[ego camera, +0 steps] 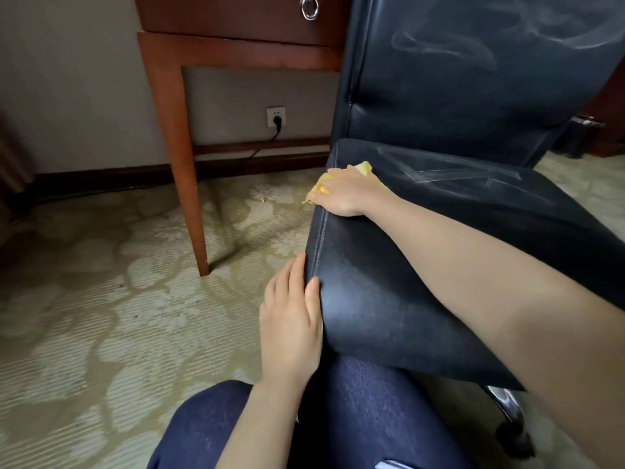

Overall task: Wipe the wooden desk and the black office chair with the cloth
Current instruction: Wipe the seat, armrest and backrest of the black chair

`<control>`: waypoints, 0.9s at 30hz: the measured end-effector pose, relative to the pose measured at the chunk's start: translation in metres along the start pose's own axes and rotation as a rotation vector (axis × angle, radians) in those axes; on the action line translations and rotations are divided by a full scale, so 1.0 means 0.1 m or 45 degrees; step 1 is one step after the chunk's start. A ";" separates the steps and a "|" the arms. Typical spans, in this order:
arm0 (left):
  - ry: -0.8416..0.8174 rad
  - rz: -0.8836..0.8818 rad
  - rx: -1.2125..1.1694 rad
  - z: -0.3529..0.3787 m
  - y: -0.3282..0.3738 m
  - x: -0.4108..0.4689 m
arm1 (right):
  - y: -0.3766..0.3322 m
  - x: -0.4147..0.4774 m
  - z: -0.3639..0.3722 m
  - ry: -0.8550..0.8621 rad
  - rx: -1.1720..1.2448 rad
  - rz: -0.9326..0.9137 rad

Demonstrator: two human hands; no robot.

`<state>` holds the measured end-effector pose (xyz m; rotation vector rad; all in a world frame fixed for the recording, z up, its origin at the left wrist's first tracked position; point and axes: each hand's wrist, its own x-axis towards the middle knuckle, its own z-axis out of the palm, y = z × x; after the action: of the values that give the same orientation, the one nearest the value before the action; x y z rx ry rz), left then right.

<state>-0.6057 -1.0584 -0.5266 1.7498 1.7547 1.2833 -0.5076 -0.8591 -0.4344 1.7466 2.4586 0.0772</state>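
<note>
The black office chair [439, 231] fills the right half of the head view, its seat and backrest streaked with pale wipe marks. My right hand [348, 194] lies on the seat's left edge and holds the yellow cloth [363, 168] against the leather, fingers curled over the edge. My left hand [292, 319] grips the seat's near left corner, thumb on top, fingers down the side. The wooden desk [189, 130] stands at the upper left; only a leg, rail and drawer front show.
A drawer ring pull [309, 8] hangs above. A wall socket with a black plug [276, 117] sits under the desk. Patterned carpet [101, 299] covers the floor. My knees in blue trousers [355, 418] are at the bottom. A dark bin [581, 137] stands far right; chair base [507, 414] lower right.
</note>
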 end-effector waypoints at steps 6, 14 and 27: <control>0.126 0.039 0.182 0.02 0.01 -0.01 | -0.09 -0.42 0.08 0.072 -0.025 -0.304; 0.444 -0.086 -0.340 0.01 -0.06 0.08 | -0.21 -1.45 0.24 0.224 0.101 -0.300; 0.360 -0.177 -0.493 0.06 -0.06 0.04 | -0.06 -2.61 0.86 0.456 -0.323 -0.612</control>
<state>-0.6057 -1.0514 -0.5324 1.2616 1.5944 1.7364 -0.4178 -1.1101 -0.5012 1.0829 2.8855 0.6700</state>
